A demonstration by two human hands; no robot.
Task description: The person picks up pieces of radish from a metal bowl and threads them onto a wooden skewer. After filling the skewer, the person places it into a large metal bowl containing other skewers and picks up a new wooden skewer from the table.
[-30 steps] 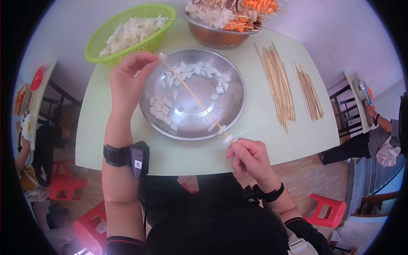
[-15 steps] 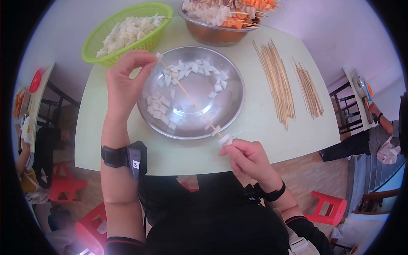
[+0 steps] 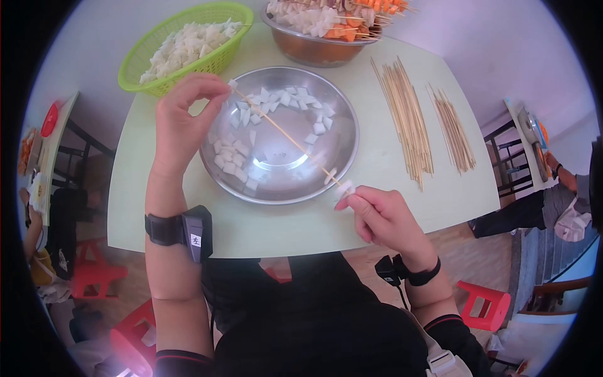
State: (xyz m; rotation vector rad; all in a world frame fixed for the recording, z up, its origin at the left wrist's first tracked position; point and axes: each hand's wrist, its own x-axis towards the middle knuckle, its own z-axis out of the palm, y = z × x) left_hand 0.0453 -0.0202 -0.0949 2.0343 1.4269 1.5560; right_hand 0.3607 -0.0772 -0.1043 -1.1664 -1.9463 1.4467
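Observation:
A bamboo skewer (image 3: pixel 286 134) slants over a shallow steel bowl (image 3: pixel 295 187). At its upper end, my left hand (image 3: pixel 187 119) pinches a small white food piece (image 3: pixel 233 83) against the tip. The lower end is in my right hand (image 3: pixel 391 220), whose fingers are closed around it, beside a few white pieces (image 3: pixel 345 188) threaded there. Exactly how the right fingertips press on those pieces is hidden. Inside the bowl, loose white diamond-cut pieces (image 3: pixel 230 155) lie along the left side and the far rim. Their kind I cannot make out.
A green basket (image 3: pixel 221 61) of white chunks stands back left. Behind the bowl, a metal basin (image 3: pixel 314 51) holds loaded skewers. Two bundles of bare skewers (image 3: pixel 405 122) lie at right. Red stools (image 3: pixel 483 306) and other people are around the table.
My right hand has moved up and to the right with the skewer's lower end, so the skewer lies flatter. My left hand has stayed nearly in place at the upper tip.

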